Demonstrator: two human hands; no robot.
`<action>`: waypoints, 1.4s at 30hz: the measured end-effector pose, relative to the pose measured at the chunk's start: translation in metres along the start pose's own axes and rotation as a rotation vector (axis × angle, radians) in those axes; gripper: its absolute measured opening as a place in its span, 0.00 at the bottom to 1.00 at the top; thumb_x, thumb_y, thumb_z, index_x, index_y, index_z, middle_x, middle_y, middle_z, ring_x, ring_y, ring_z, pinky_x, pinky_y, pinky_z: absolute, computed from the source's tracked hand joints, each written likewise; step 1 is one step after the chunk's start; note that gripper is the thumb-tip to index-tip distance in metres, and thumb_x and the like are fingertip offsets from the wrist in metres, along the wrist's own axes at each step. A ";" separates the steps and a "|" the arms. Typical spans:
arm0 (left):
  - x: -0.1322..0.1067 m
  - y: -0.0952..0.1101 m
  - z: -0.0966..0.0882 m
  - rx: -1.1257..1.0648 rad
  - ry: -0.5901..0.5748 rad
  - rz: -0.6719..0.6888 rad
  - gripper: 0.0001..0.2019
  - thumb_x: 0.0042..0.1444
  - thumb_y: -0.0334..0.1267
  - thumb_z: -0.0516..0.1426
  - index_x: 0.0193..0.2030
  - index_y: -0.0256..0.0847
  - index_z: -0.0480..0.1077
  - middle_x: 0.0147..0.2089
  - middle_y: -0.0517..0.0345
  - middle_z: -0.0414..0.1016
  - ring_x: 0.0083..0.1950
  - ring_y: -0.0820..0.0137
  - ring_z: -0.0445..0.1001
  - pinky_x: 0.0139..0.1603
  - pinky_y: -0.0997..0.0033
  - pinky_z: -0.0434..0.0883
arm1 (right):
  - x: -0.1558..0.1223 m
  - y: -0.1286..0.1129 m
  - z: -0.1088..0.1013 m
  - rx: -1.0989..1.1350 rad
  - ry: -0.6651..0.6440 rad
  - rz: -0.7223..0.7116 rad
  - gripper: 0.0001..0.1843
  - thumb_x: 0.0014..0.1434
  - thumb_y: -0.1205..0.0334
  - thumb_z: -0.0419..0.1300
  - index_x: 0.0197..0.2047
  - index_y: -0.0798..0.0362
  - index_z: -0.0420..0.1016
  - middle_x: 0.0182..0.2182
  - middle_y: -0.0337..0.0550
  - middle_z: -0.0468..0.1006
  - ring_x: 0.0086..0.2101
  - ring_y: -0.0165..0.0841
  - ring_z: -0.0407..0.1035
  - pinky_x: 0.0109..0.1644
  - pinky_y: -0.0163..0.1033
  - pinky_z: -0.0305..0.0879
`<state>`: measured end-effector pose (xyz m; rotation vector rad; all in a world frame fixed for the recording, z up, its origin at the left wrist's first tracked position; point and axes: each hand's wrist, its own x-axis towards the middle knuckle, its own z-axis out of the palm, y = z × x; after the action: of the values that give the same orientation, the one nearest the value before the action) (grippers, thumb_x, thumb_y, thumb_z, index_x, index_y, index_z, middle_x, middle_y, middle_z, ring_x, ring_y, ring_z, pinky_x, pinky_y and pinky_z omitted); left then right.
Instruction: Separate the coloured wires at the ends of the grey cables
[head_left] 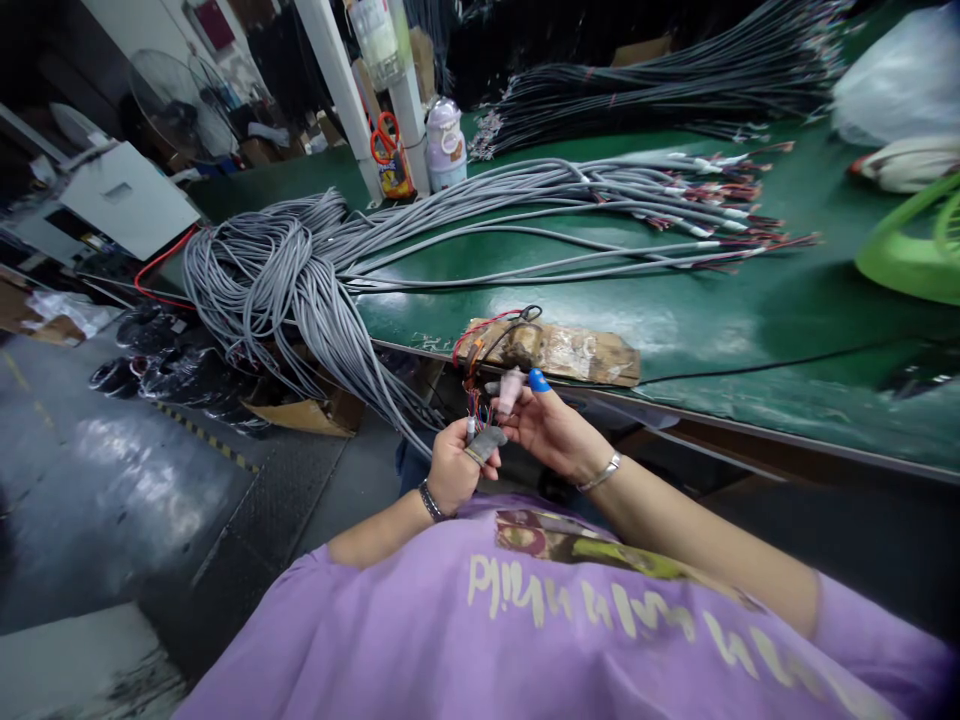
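My left hand [454, 472] is closed around the end of a grey cable, with grey wrapping on its thumb. Thin coloured wires [480, 408] fan out from the cable end, above the left fingers. My right hand [559, 435] is beside them, its fingers curled in at the wires; a blue cover is on the thumb and pale pink wrapping on a finger. Its exact grip on the wires is partly hidden. Just beyond the hands, a worn wooden board [589, 355] lies at the bench edge, with a brownish lump and red and black leads on it.
A large bundle of grey cables [292, 250] spreads over the green bench [750, 340] and hangs off its front edge. Black cables [652, 95] lie behind. A lidded cup [446, 145], orange-handled scissors [385, 138] and a green plastic item [911, 245] are also there.
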<state>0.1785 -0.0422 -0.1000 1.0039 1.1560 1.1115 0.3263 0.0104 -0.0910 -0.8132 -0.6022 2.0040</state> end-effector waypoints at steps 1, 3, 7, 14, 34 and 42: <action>-0.001 -0.001 -0.001 0.003 -0.002 -0.001 0.22 0.47 0.57 0.63 0.31 0.37 0.68 0.21 0.63 0.70 0.16 0.79 0.65 0.16 0.80 0.62 | -0.002 0.001 -0.001 -0.014 -0.025 0.018 0.25 0.51 0.35 0.63 0.35 0.50 0.76 0.32 0.42 0.77 0.29 0.31 0.67 0.32 0.36 0.65; -0.002 -0.002 -0.004 0.005 -0.008 -0.002 0.23 0.47 0.58 0.63 0.30 0.37 0.67 0.20 0.63 0.70 0.16 0.79 0.65 0.16 0.80 0.62 | -0.007 0.002 -0.003 -0.056 -0.065 0.047 0.25 0.46 0.38 0.67 0.35 0.52 0.77 0.31 0.42 0.76 0.28 0.30 0.66 0.32 0.36 0.64; -0.004 -0.005 -0.007 0.009 -0.014 -0.006 0.22 0.47 0.56 0.63 0.30 0.37 0.68 0.20 0.62 0.71 0.16 0.79 0.66 0.16 0.80 0.62 | -0.016 0.006 -0.003 -0.165 -0.103 0.038 0.20 0.40 0.50 0.75 0.29 0.54 0.75 0.24 0.37 0.72 0.25 0.27 0.62 0.30 0.34 0.59; -0.007 -0.001 -0.005 0.091 -0.042 -0.034 0.19 0.47 0.53 0.64 0.29 0.37 0.67 0.20 0.63 0.70 0.17 0.78 0.66 0.18 0.79 0.64 | -0.023 0.008 0.001 -0.370 -0.030 -0.066 0.19 0.40 0.52 0.74 0.30 0.55 0.76 0.26 0.38 0.74 0.26 0.28 0.62 0.32 0.36 0.56; 0.001 -0.004 -0.006 0.126 -0.069 0.202 0.23 0.60 0.56 0.54 0.47 0.36 0.74 0.45 0.49 0.78 0.48 0.64 0.74 0.55 0.64 0.68 | -0.032 -0.004 -0.016 -0.713 0.132 -0.296 0.19 0.49 0.44 0.66 0.30 0.52 0.76 0.27 0.39 0.76 0.30 0.32 0.66 0.37 0.38 0.64; -0.009 -0.004 -0.005 0.517 -0.352 0.204 0.10 0.59 0.40 0.54 0.37 0.35 0.73 0.32 0.56 0.75 0.33 0.70 0.72 0.36 0.73 0.68 | -0.053 -0.003 -0.010 -1.025 -0.023 -0.428 0.17 0.56 0.45 0.61 0.36 0.51 0.78 0.31 0.45 0.80 0.33 0.39 0.73 0.40 0.42 0.70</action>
<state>0.1732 -0.0516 -0.1027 1.6762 1.0861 0.7542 0.3576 -0.0325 -0.0787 -1.1041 -1.7127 1.2354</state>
